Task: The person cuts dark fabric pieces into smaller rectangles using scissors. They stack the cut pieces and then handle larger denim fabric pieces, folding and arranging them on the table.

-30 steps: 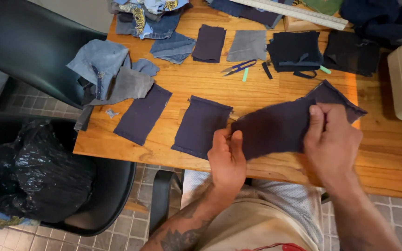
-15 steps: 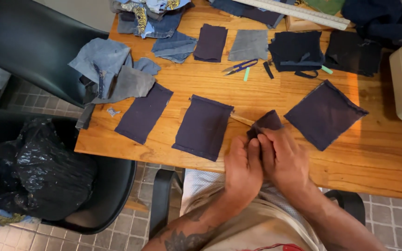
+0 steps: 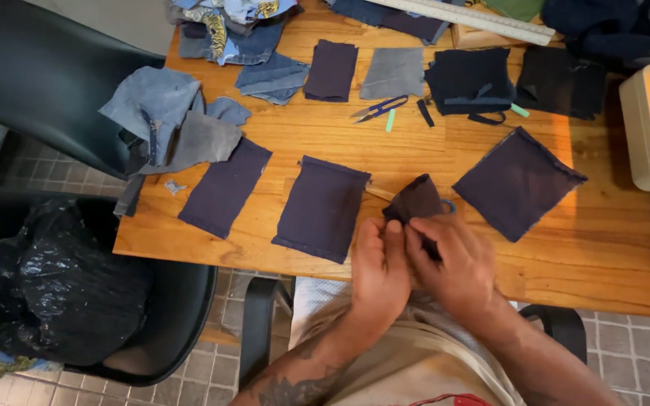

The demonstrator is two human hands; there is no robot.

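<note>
Low in the middle of the frame, the left hand (image 3: 379, 265) and the right hand (image 3: 453, 259) are meeting knuckle to knuckle at the near edge of the wooden table (image 3: 325, 143), both pinching the same small dark fabric piece (image 3: 415, 201). The fingers of each are curling inward over its lower edge, thumbs tucked close, so the cloth is standing up bunched above them. The left forearm is rising from the bottom centre, the right forearm slanting in from the lower right corner.

Just right of the hands, a dark square of cloth (image 3: 517, 183) is lying flat and apart from them. To the left, a dark rectangular piece (image 3: 322, 208) is sitting near the left hand, and another dark strip (image 3: 224, 188) is lying further left. Towards the upper middle, small snips (image 3: 378, 108) are resting on the wood. A heap of denim scraps (image 3: 167, 124) is spilling over the table's left edge.
</note>
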